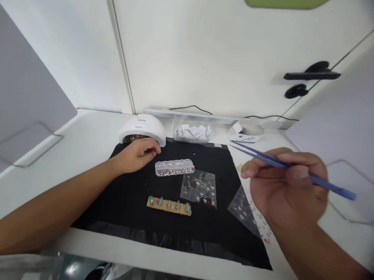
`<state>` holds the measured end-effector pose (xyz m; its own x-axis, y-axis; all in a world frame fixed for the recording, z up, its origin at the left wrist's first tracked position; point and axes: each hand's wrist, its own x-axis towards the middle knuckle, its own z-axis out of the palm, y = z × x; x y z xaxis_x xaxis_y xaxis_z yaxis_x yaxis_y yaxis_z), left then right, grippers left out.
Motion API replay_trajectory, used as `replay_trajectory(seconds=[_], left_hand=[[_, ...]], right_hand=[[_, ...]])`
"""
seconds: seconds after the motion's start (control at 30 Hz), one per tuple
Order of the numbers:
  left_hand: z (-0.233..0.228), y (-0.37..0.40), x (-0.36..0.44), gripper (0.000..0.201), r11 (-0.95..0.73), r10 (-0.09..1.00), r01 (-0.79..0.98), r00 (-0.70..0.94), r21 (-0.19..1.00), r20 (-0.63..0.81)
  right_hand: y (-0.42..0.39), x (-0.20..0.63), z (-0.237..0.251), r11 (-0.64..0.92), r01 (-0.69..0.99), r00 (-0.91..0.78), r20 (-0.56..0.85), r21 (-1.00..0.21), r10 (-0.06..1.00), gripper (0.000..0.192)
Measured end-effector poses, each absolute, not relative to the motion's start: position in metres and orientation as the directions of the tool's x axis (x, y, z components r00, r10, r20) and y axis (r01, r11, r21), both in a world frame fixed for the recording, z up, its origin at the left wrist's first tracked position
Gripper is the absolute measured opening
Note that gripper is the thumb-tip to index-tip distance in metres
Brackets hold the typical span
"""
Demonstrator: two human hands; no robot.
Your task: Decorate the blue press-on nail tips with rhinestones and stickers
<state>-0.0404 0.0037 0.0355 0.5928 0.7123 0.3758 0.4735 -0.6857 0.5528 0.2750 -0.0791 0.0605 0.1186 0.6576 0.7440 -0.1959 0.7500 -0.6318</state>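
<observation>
Head view of a white surface carrying a black mat. At left, the left hand rests on the mat's far-left corner, just in front of a white domed nail lamp; its fingers are curled, and whether they hold anything cannot be told. Just right of this grip lies a clear compartmented box of rhinestones. Nearer the viewer sit a wooden strip bearing five nail tips and a sticker sheet. Behind, by the wall, lie a clear box of paper packets and a small white carton. At right, the right hand, raised above the mat's right edge, pinches blue tweezers between thumb and fingers; their tips point left, well apart from the rhinestone box. A second sticker sheet lies beneath this hand.
</observation>
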Motion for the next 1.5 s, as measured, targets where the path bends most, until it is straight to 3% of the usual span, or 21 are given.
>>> replay_trajectory(seconds=[0.13, 0.33, 0.47, 0.63, 0.8, 1.03, 1.3, 1.5], left_hand=[[0.015, 0.011, -0.034, 0.015, -0.756, 0.619, 0.372, 0.675, 0.539, 0.402], [-0.001, 0.016, -0.038, 0.012, -0.789, 0.514, 0.270, 0.782, 0.552, 0.353], [-0.003, 0.021, -0.037, 0.017, -0.776, 0.514, 0.290, 0.807, 0.561, 0.293], [-0.005, 0.025, -0.034, 0.012, -0.765, 0.515, 0.294, 0.813, 0.573, 0.271], [-0.005, 0.026, -0.033, 0.008, -0.772, 0.516, 0.297, 0.809, 0.562, 0.281], [-0.004, 0.025, -0.030, 0.018, -0.786, 0.515, 0.311, 0.808, 0.535, 0.287], [-0.007, 0.024, -0.033, 0.014, -0.816, 0.513, 0.346, 0.802, 0.463, 0.306], [-0.006, 0.023, -0.033, 0.017, -0.808, 0.516, 0.338, 0.801, 0.482, 0.304]], right_hand=[[-0.074, 0.248, 0.056, 0.718, -0.237, 0.089, 0.721, -0.654, 0.687, 0.014], [-0.064, 0.232, 0.010, 0.657, -0.143, -0.047, 0.668, -0.740, 0.743, 0.017], [-0.062, 0.232, -0.018, 0.646, 0.068, -0.240, 0.616, -0.761, 0.751, 0.019], [-0.055, 0.229, -0.014, 0.709, 0.100, -0.393, 0.627, -0.698, 0.673, 0.023], [-0.051, 0.231, -0.013, 0.735, 0.103, -0.409, 0.645, -0.670, 0.645, 0.028], [-0.058, 0.239, -0.021, 0.668, 0.097, -0.363, 0.599, -0.738, 0.714, 0.032], [-0.058, 0.230, -0.011, 0.770, 0.224, -0.429, 0.650, -0.597, 0.628, 0.018], [-0.057, 0.227, -0.011, 0.756, 0.303, -0.433, 0.622, -0.580, 0.652, 0.016]])
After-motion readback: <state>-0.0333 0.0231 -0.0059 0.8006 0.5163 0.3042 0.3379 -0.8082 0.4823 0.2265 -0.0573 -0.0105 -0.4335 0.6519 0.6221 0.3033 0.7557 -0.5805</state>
